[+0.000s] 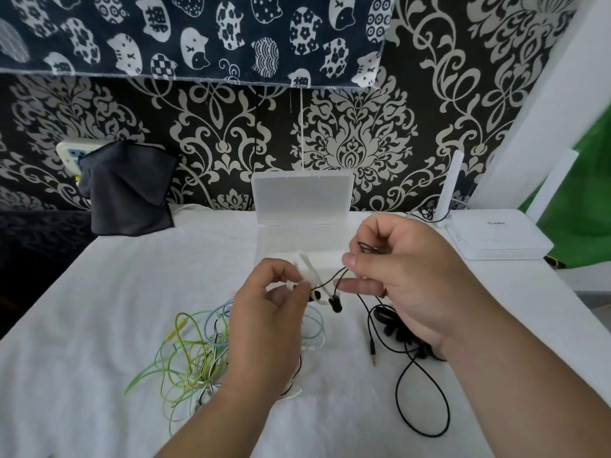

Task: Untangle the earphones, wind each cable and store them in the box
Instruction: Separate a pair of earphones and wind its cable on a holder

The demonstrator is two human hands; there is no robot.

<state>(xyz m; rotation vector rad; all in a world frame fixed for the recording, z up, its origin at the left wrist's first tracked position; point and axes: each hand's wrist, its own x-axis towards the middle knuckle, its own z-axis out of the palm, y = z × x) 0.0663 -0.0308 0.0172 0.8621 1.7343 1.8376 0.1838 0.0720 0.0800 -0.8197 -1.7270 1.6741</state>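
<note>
My right hand (401,279) pinches the thin black earphone cable (406,375) between thumb and fingers, a loop of it over my index finger. The two black earbuds (334,304) hang between my hands. The cable trails down to the table in a large loop, its gold jack plug (373,353) lying free. My left hand (267,315) pinches a white clip-like piece (305,264) next to the earbuds. A tangle of green, blue and white earphone cables (195,352) lies on the white cloth under my left wrist. The clear plastic box (299,233) stands open behind my hands, lid upright.
A white router (496,236) with an antenna sits at the back right. A dark cloth (129,190) hangs over the table's back left corner. The white tablecloth (115,292) covers the table, which drops off on the left. Patterned wall behind.
</note>
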